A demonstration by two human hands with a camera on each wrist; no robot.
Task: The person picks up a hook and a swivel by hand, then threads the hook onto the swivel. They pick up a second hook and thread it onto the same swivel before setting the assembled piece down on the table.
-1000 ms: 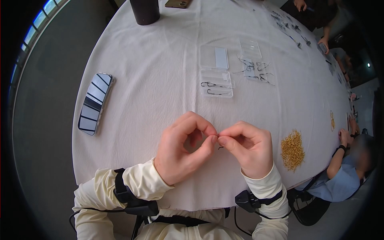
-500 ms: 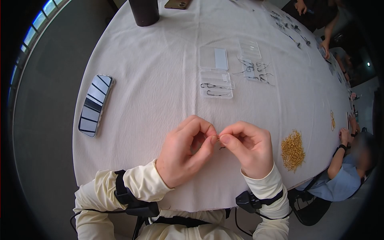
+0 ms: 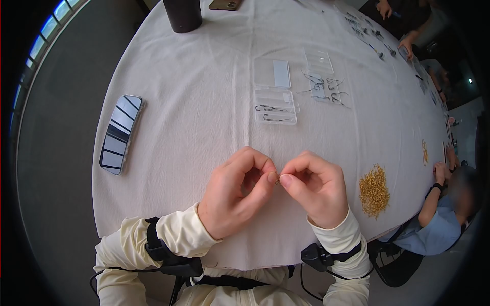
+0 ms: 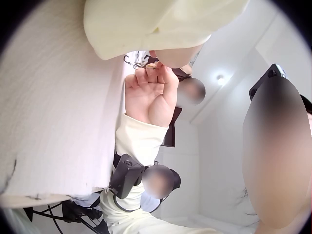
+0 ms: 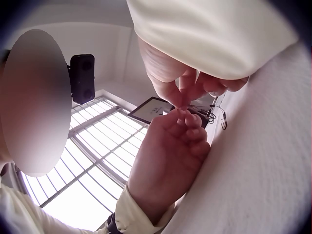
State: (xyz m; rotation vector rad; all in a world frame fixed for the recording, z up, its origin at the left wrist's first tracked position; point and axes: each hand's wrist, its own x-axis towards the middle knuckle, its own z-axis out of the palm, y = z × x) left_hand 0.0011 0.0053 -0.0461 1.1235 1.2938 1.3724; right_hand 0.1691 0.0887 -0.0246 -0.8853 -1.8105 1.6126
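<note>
My left hand (image 3: 237, 194) and right hand (image 3: 316, 191) meet fingertip to fingertip, close over the white tablecloth (image 3: 168, 153). Thumb and forefinger of each pinch a small rig. A speck of gold-coloured metal (image 3: 277, 181) shows between the tips in the head view. From below, a dark fish hook (image 5: 224, 121) with thin dark loops hangs beside the fingertips in the right wrist view. The same hook (image 4: 126, 59) appears by my right fingers in the left wrist view. How each hand shares the rig I cannot tell, as fingers cover most of it.
Ahead lie two clear plastic boxes, a nearer box (image 3: 291, 122) and a farther box (image 3: 319, 53), with dark hooks. A pile of gold-coloured metal pieces (image 3: 374, 191) is at right, a phone (image 3: 121, 135) at left, a dark cup (image 3: 184, 15) at back. Other people work along the table's right side.
My right hand has shifted slightly left and up. The dark tip below my fingertips has gone from the head view, and a gold speck shows there. My left hand has dropped a little.
</note>
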